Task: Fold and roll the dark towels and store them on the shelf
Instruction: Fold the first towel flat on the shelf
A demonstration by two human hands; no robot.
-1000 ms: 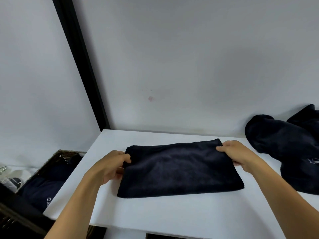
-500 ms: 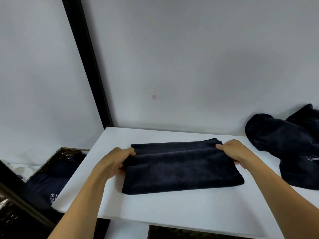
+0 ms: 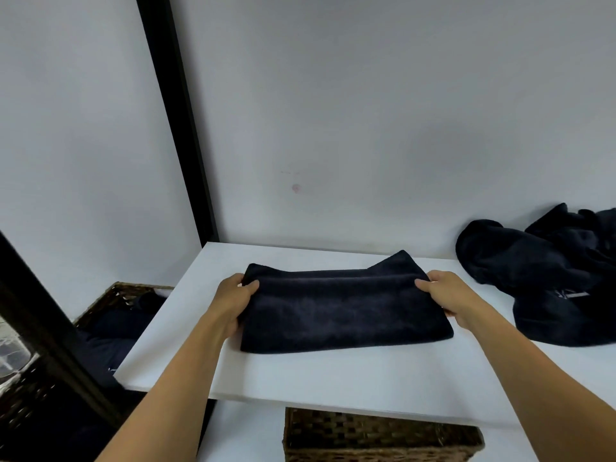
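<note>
A dark navy towel [image 3: 343,311] lies folded on the white shelf board [image 3: 333,381], its long side running left to right. My left hand [image 3: 233,301] grips its left end, thumb on top. My right hand [image 3: 446,298] grips its right end the same way. The far edge of the towel is lifted and turned over toward me, forming a ridge along the back, and one far right corner sticks up. A heap of loose dark towels [image 3: 546,278] sits at the right end of the shelf, against the wall.
A wicker basket [image 3: 376,435] stands below the shelf's front edge. Another wicker basket [image 3: 123,295] with dark towels in it sits lower left. A black frame post [image 3: 176,121] rises at the shelf's left rear corner. A grey wall backs the shelf.
Both hands have lifted the towel's far edge and brought it over toward me, so a fold ridge now runs along the back. The camera has shifted slightly.
</note>
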